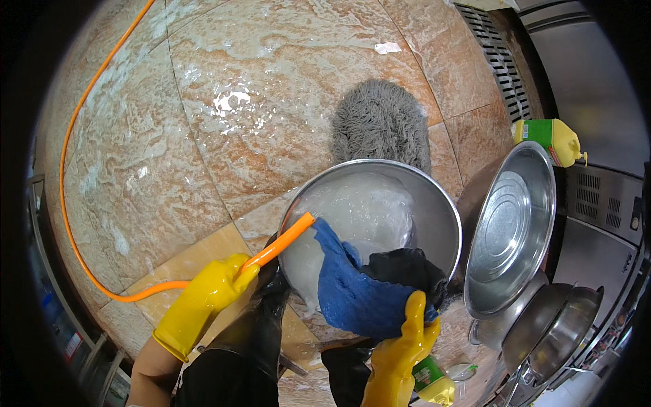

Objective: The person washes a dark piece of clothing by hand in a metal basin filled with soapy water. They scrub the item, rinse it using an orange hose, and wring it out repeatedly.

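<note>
Both my hands wear yellow rubber gloves. My left hand (pixel 224 282) is closed around an orange hose (pixel 287 239), whose end lies over the left rim of a large metal basin (pixel 437 219). Cloudy, soapy water (pixel 363 203) stands in the basin. With my right hand (pixel 414 325) I grip a wet blue cloth (pixel 356 300), which hangs over the basin's near rim with its tip near the hose end. A black cloth (pixel 407 267) lies against the blue one, partly inside the basin; whether my right hand also holds it is hidden.
A grey shaggy mat or mop head (pixel 381 122) lies beyond the basin on wet floor tiles (pixel 285 66). At right, an empty metal basin (pixel 508 229) leans by metal pans (pixel 564 336) and a yellow jug (pixel 562 140). Another jug (pixel 432 381) lies near my right hand. The hose curves round the left.
</note>
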The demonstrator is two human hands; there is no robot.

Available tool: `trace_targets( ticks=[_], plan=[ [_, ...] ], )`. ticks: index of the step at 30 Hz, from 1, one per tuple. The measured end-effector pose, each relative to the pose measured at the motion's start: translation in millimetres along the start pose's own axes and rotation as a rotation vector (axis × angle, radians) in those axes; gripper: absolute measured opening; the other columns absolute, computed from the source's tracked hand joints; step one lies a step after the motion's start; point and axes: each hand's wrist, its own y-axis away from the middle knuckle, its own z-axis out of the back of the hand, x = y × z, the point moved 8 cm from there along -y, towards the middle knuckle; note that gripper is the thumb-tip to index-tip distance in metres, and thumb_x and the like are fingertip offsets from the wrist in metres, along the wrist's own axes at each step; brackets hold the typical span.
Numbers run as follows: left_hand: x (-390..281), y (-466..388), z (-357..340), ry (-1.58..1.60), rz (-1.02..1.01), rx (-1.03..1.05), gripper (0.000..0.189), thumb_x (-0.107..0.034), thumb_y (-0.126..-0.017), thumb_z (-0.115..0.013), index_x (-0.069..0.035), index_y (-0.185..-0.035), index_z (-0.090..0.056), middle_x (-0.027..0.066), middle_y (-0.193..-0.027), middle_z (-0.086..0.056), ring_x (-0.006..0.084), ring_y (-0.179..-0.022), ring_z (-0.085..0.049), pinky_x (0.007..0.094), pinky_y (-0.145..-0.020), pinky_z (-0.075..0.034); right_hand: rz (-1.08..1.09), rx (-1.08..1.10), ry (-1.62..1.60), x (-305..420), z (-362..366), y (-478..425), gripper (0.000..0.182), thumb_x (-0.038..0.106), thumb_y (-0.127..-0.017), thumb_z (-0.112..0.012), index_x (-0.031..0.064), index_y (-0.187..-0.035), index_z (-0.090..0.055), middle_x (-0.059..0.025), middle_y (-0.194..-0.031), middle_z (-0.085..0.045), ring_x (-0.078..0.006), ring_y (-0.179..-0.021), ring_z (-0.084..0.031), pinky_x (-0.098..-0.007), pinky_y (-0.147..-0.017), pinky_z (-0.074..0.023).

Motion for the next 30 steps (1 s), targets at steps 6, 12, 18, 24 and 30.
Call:
trace_targets(
  ticks=[6,12,18,24,30],
  plan=[
    [-1,0,-3,0.026,-0.013,0.016,0.038,-0.042,-0.1,-0.062,-0.008,-0.114,-0.07,0.0219,-0.1,-0.072,0.0446,-0.095,-0.068,0.0484,-0.081,-0.054,0.02,0.105,-0.027,30,-37,-12,0.051,0.044,-0.091,-0.081,0.0032,-0.12,-0.07,-0.002,-0.093,-0.068,-0.0097,-0.082,-0.057,-0.0229,-0.075,-0.0436],
    [7,-2,-3,0.019,0.003,0.012,0.04,-0.044,-0.1,-0.061,-0.008,-0.114,-0.07,0.0219,-0.099,-0.072,0.0443,-0.095,-0.068,0.048,-0.081,-0.054,0.299,0.45,0.571,39,-95,-29,0.081,0.041,-0.089,-0.08,-0.0083,-0.145,-0.049,-0.0302,-0.12,-0.068,-0.0403,-0.115,-0.066,-0.0433,-0.1,-0.0498],
    [1,-1,-5,0.006,0.071,0.059,0.04,-0.045,-0.1,-0.06,-0.009,-0.113,-0.07,0.022,-0.096,-0.072,0.0439,-0.092,-0.069,0.0477,-0.079,-0.055,1.107,0.374,0.994,27,-149,-14,0.087,0.042,-0.084,-0.078,0.0087,-0.156,-0.042,-0.0326,-0.158,-0.035,-0.0531,-0.141,-0.037,-0.0594,-0.117,-0.0312],
    [-5,-1,-11,-0.038,0.037,0.094,0.04,-0.045,-0.1,-0.06,-0.01,-0.115,-0.071,0.0212,-0.096,-0.073,0.0431,-0.091,-0.07,0.0476,-0.08,-0.055,0.814,0.639,1.557,-23,-219,-33,0.081,0.046,-0.089,-0.069,0.0194,-0.16,-0.039,-0.0157,-0.166,-0.029,-0.0458,-0.15,-0.028,-0.0666,-0.117,-0.0245],
    [-4,-4,-11,0.011,-0.006,0.054,0.039,-0.045,-0.1,-0.06,-0.01,-0.116,-0.07,0.021,-0.099,-0.073,0.0429,-0.093,-0.07,0.0475,-0.08,-0.055,1.032,0.533,1.085,7,-221,-56,0.048,0.031,-0.083,-0.077,0.0125,-0.126,-0.07,-0.0172,-0.137,-0.06,-0.0413,-0.127,-0.055,-0.0563,-0.104,-0.0438]
  ],
)
